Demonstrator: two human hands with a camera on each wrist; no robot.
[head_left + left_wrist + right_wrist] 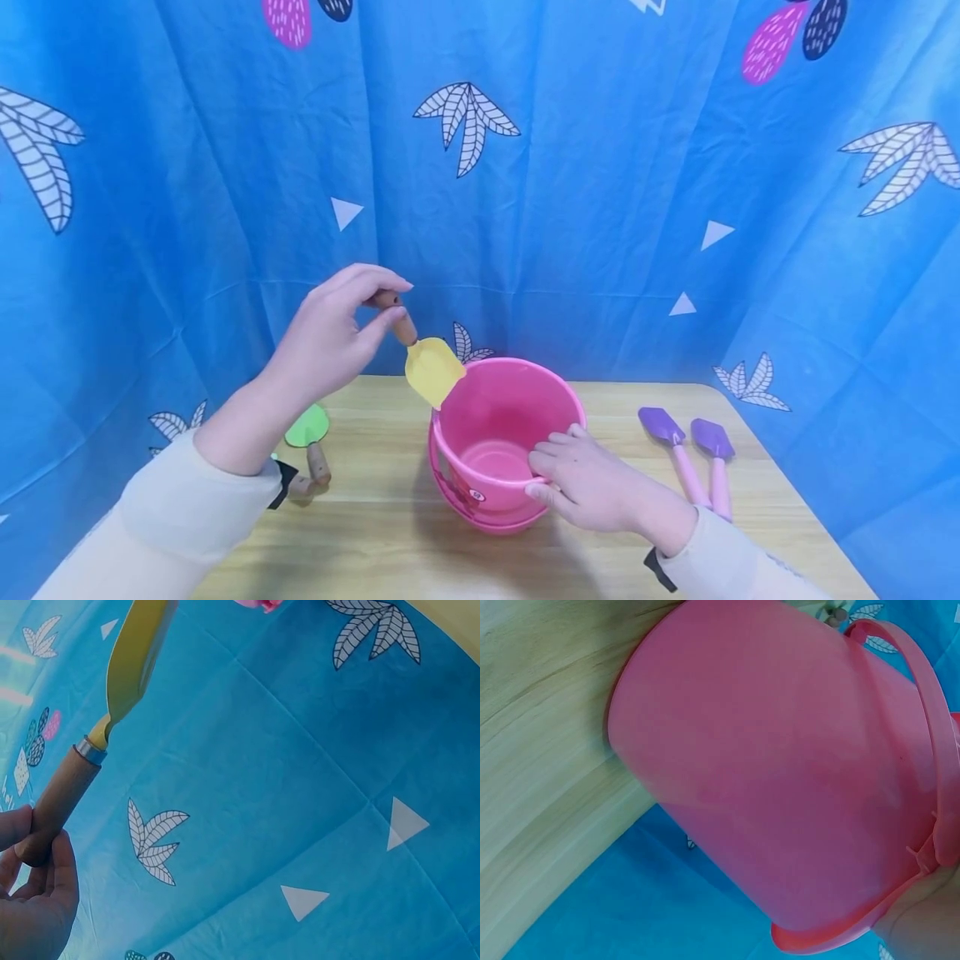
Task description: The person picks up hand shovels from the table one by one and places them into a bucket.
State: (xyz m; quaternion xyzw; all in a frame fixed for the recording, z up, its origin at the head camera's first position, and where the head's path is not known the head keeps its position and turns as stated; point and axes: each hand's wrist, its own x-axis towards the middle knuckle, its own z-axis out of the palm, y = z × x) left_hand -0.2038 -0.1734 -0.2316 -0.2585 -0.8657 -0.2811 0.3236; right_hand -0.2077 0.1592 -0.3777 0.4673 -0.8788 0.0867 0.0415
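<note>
A toy shovel with a yellow blade [435, 371] and a wooden handle [64, 791] is in my left hand [330, 333], which pinches the handle near its end. The blade points down and to the right, by the left rim of a pink bucket [517, 400]. The bucket stands upright on the table, and its inside looks empty. My right hand [592, 483] grips the bucket's near right rim, fingers over the inside and thumb outside. Close up in the right wrist view are the bucket's outer wall [772, 765] and its pink carrying handle [930, 705], hanging down the side.
Left of the bucket lies a green-bladed shovel [307, 427] with a wooden handle; another wooden handle [302, 487] is partly hidden by my left sleeve. At right, two purple-bladed shovels [662, 425] with pink handles lie on the wooden table [360, 533]. A blue curtain [585, 208] surrounds it.
</note>
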